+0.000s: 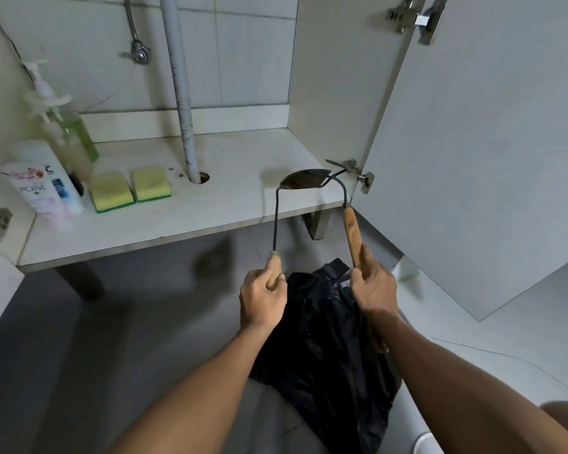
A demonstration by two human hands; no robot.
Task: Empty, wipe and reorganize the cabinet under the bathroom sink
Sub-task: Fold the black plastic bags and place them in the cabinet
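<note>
1. Your left hand (263, 294) curls its fingers round the short wooden grip of a dark metal trowel with a leaf-shaped blade (304, 181); your right hand (373, 288) wraps the longer, orange-brown wooden handle of a thin-shanked metal hand tool (351, 224)
2. Both tools hang in the air over the front right part of the white cabinet floor (236, 191), beside the open grey cabinet door (473, 158). Held by the grips and clear of the board, they are probably on their way out of the cabinet
3. Each tool's long axis runs from your hand up and away into the cabinet. The two metal heads meet or cross above the shelf; whether they touch cannot be told
4. The trowel blade lies roughly flat, its tip pointing right toward the lower hinge (358, 175)
5. A crumpled black plastic bag (325, 339) lies on the floor under your forearms, likely there to receive cleared items
6. Two yellow-and-green sponges (130, 190), a white and pink tube marked POISE (35, 185) and pale pump bottles (63, 126) stand at the left of the cabinet floor, left of the white drain pipe (181, 93), so emptying looks unfinished
</note>
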